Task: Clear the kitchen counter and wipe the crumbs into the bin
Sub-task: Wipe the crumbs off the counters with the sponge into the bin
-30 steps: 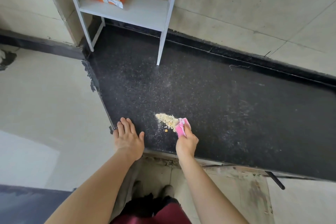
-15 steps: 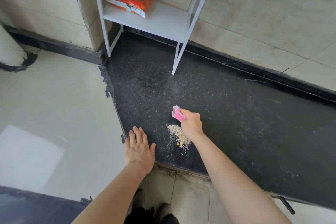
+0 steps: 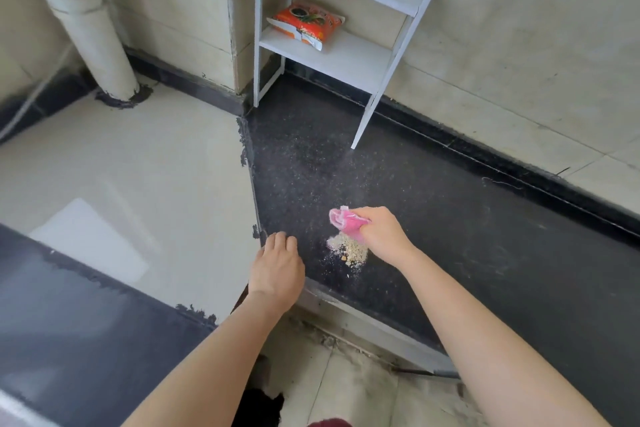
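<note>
A small heap of tan crumbs (image 3: 348, 251) lies on the black speckled counter (image 3: 467, 236), close to its front edge. My right hand (image 3: 381, 230) grips a bunched pink cloth (image 3: 344, 221), which sits on the counter at the far side of the heap. My left hand (image 3: 277, 269) rests at the counter's front left corner, left of the crumbs, fingers bent downward and holding nothing. No bin is in view.
A white shelf rack (image 3: 346, 55) stands at the counter's back left, with an orange snack packet (image 3: 306, 24) on its lower shelf. A pale counter section (image 3: 138, 177) adjoins on the left, and a white pipe (image 3: 90, 28) rises behind it. Tiled wall runs behind.
My right hand with the pink cloth went from the right of the crumbs to their far side. The crumb heap now lies nearer the front edge. My left hand's fingers have curled.
</note>
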